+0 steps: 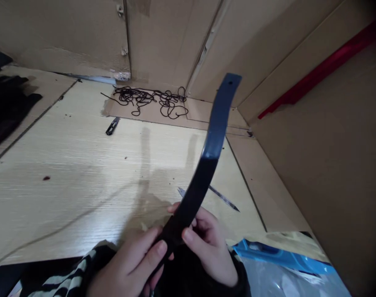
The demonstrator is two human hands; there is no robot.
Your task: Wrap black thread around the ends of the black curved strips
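A long, curved dark strap (215,132) rises from my hands toward the upper right. Its upper stretch looks blue-grey and glossy, the lower stretch black, and a small hole shows near the far end. My left hand (132,264) is closed around the lower part, thumb on top. Farther up, my right hand (211,247) pinches the strap's edge between thumb and fingers. Beyond it on the table lies a thin pointed tool (224,199), partly hidden by the strap. A pale metal tip (181,192) pokes out on the strap's other side.
Small thread snips (112,126) lie on the pale wooden table (91,165). Tangled dark cord (150,101) sits by the cardboard wall (169,45) at the back. Black strips (11,103) are piled at left. A blue-edged plastic bag (287,258) lies at lower right.
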